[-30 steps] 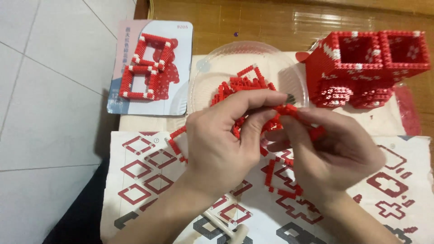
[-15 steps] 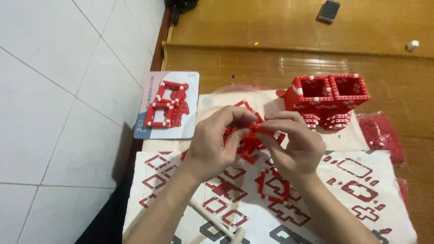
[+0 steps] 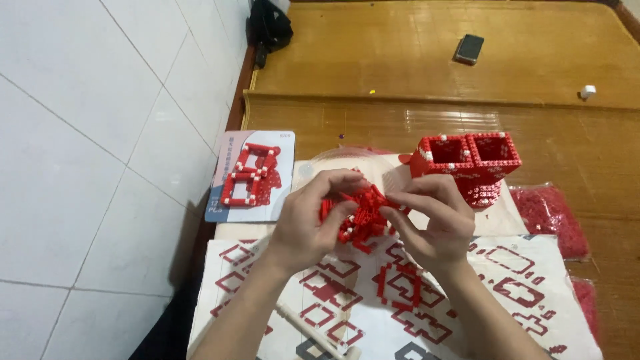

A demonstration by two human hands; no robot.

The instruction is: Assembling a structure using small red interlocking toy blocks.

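Both hands meet over a clump of small red building bricks (image 3: 360,215) held above the white instruction sheet (image 3: 533,293). My left hand (image 3: 310,223) grips the clump from the left, fingers curled round it. My right hand (image 3: 430,220) pinches its right side with fingertips. A finished red and white block structure with two open square compartments (image 3: 467,163) stands just behind my right hand. A clear plastic dish (image 3: 333,160) lies partly hidden behind the hands.
A picture card of the red model (image 3: 250,175) lies at the left. Bags of red bricks (image 3: 550,213) sit at the right. A phone (image 3: 470,48) and a small white object (image 3: 587,91) lie on the wooden surface beyond; white floor tiles at left.
The view has pulled back and tilted up, showing more of the wooden surface and the phone. Both hands stay closed on the red brick clump, now seen smaller and lower in the picture.
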